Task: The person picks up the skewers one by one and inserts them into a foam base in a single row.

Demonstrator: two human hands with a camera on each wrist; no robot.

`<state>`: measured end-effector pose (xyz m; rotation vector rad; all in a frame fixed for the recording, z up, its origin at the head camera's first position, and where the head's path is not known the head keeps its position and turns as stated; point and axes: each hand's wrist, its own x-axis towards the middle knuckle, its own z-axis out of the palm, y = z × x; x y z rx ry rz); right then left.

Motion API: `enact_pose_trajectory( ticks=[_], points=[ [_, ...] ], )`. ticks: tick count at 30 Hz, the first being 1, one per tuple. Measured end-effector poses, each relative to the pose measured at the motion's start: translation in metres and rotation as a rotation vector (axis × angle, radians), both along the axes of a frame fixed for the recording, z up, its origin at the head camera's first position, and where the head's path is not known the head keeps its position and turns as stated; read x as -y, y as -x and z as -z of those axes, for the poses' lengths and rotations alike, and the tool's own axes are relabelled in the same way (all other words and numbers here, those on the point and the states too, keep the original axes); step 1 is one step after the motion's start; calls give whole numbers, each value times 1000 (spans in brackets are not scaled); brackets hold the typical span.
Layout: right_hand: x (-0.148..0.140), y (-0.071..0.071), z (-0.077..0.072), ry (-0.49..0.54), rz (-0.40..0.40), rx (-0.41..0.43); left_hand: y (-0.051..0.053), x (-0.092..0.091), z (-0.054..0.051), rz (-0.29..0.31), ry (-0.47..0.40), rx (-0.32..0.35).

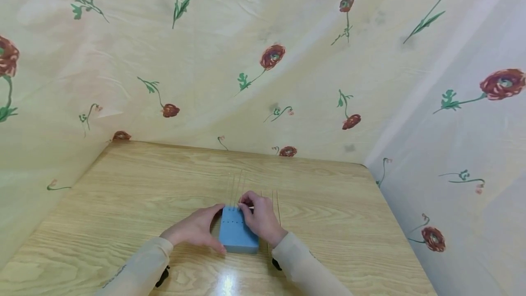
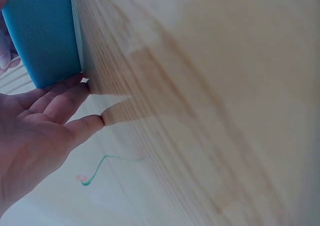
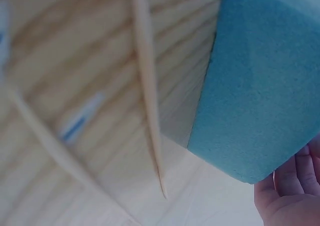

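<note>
A blue foam block with rows of small holes lies on the table. My left hand spans its left side, thumb at the near corner and fingers at the far one; the left wrist view shows those fingers against the block. Several thin wooden sticks rise from its far edge. My right hand is over the far right part, thumb and forefinger pinching one thin stick near its lower end. Whether that stick's tip is in a hole cannot be told.
Right of the block, partly under my right forearm, more thin sticks lie on the wooden table; two show large in the right wrist view, one beside the block. Flowered cloth hangs behind the table and at both sides.
</note>
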<state>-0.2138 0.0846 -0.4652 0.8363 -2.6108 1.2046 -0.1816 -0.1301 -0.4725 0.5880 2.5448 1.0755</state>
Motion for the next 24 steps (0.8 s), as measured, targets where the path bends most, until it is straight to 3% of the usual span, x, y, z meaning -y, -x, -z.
enact_pose_trajectory(
  ticks=[10,24],
  points=[
    [1,0,-1,5,-1,-10,0,1,1,-3,3,-1],
    [-2,1,-4,4,-26,48,1,1,-1,3,1,9]
  ],
)
